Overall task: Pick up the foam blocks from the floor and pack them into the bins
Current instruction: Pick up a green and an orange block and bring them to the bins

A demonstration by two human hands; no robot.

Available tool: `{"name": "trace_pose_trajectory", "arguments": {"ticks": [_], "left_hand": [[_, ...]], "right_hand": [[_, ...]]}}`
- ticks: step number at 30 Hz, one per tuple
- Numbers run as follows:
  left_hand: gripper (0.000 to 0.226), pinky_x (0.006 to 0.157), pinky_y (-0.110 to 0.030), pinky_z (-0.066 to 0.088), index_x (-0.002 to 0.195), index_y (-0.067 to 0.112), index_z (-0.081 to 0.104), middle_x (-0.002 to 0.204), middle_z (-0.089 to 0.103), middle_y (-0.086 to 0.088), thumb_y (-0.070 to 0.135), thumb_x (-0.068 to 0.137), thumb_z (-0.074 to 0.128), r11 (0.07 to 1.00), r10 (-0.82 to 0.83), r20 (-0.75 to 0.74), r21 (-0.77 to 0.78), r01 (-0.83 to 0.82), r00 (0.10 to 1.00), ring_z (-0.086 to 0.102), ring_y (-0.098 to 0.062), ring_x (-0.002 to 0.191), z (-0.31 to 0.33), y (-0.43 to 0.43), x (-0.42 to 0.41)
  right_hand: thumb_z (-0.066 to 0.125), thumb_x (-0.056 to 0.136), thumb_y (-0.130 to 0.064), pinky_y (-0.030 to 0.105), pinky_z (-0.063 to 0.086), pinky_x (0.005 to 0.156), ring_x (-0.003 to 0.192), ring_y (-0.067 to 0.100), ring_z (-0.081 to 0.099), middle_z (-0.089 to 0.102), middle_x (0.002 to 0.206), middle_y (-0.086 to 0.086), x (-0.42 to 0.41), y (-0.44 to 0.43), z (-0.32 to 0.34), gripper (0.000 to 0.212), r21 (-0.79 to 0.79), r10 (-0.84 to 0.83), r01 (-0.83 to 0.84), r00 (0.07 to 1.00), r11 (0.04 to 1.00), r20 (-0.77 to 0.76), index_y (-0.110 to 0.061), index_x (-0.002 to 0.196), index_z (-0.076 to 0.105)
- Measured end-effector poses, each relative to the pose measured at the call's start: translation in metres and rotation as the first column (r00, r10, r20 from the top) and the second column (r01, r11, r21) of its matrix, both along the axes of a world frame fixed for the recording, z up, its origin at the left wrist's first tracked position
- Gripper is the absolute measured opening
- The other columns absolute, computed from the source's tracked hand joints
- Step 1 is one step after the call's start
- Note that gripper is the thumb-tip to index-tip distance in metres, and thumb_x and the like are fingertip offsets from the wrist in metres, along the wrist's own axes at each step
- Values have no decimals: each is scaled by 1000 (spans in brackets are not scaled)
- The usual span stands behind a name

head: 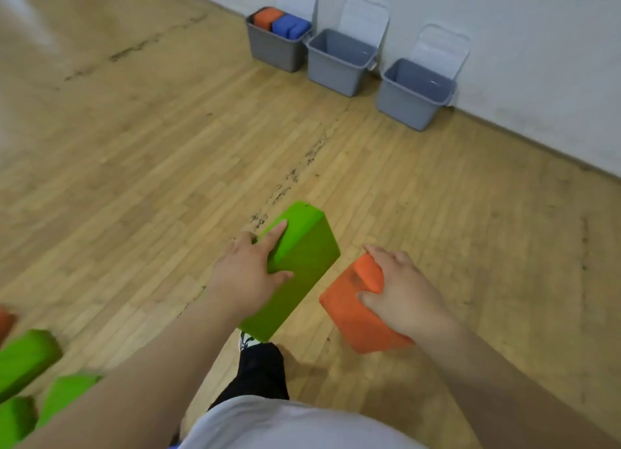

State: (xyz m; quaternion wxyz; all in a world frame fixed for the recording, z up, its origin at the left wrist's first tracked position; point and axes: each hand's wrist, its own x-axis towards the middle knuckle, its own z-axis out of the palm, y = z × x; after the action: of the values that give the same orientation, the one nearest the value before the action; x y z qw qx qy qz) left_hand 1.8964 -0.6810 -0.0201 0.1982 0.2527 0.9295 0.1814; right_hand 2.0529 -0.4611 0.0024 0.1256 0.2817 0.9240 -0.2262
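The left hand [245, 274] grasps a bright green rectangular foam block [311, 257] from its side, fingers spread along the top face and thumb pressed to the near face; the block is held clear of the pale wooden plank floor [151, 139], tilted, its far end pointing toward the wall. The right hand [410, 297] clutches an orange rectangular foam block [349, 321] just beside the green one, with fingers curled over its upper end and thumb on the broad face; it too is off the floor. Well ahead, three grey plastic bins [336, 70] stand in a row against the white wall [504, 45], their translucent lids [364, 13] propped upright behind them; the left bin [274, 50] holds an orange block [267, 16] and a blue block [290, 27]; the other two stand open beside it. At the lower left, more green foam blocks [27, 358] lie on the floor, blurred; a black trouser leg [260, 374] shows below the hands.
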Motion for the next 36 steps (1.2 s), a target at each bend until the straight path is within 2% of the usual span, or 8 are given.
{"name": "trace_pose_trajectory", "arguments": {"ticks": [3,7,13,19,24,28,33,36], "left_hand": [[91,104,-44,44,155,60,0,135,41,-4,65,89,63,999,49,52,2,-49,997,46,-29,128,3,-1,-79],[91,104,-44,45,156,59,2,140,40,-5,65,89,64,996,87,49,-7,-87,995,44,-29,130,11,5,-179],[91,102,-45,45,157,57,4,139,41,-6,63,89,64,995,96,44,0,-97,994,46,-30,130,18,38,-290],[91,103,-47,46,156,60,1,141,39,-4,64,90,63,998,67,58,-1,-67,996,45,-30,131,12,118,-400],[90,99,-43,47,156,59,1,142,39,-3,63,91,62,996,93,19,-4,-93,996,45,-28,128,25,205,-507],[89,84,-36,44,156,60,1,136,39,-1,64,90,62,992,125,-7,29,-124,992,48,-24,120,41,263,-582],[90,93,-41,46,155,61,0,132,40,0,67,89,61,990,135,-12,50,-135,991,47,-25,121,50,309,-675],[91,96,-41,44,156,58,3,130,40,-1,64,89,63,993,101,-15,71,-99,995,47,-27,122,44,340,-744]], "right_hand": [[72,81,-49,38,42,111,133,24,49,39,146,0,-84,7,3,90,-38,-12,12,1000,999,11,-46,157,22],[71,85,-50,37,41,110,136,22,46,35,151,-1,-191,16,14,88,-62,-33,30,998,998,-49,-47,157,21],[69,89,-49,34,43,103,135,19,45,33,152,-7,-296,47,16,85,-136,-49,40,997,990,-62,-49,157,18],[69,88,-47,33,45,101,132,18,48,35,151,-8,-406,130,2,85,-135,-51,39,995,990,-89,-49,157,19],[72,86,-43,26,42,89,127,16,51,36,149,-8,-519,221,2,86,-139,-25,8,993,990,-118,-51,155,22],[74,83,-47,32,45,99,129,16,49,36,150,-9,-608,287,25,88,-126,13,-33,988,992,-152,-51,155,24],[72,83,-51,35,48,97,124,15,51,37,147,-12,-700,341,48,87,-74,43,-56,984,996,-175,-54,153,20],[72,83,-51,37,47,99,128,16,49,35,151,-12,-757,369,42,87,-81,-6,-9,983,997,-182,-53,154,21]]}}
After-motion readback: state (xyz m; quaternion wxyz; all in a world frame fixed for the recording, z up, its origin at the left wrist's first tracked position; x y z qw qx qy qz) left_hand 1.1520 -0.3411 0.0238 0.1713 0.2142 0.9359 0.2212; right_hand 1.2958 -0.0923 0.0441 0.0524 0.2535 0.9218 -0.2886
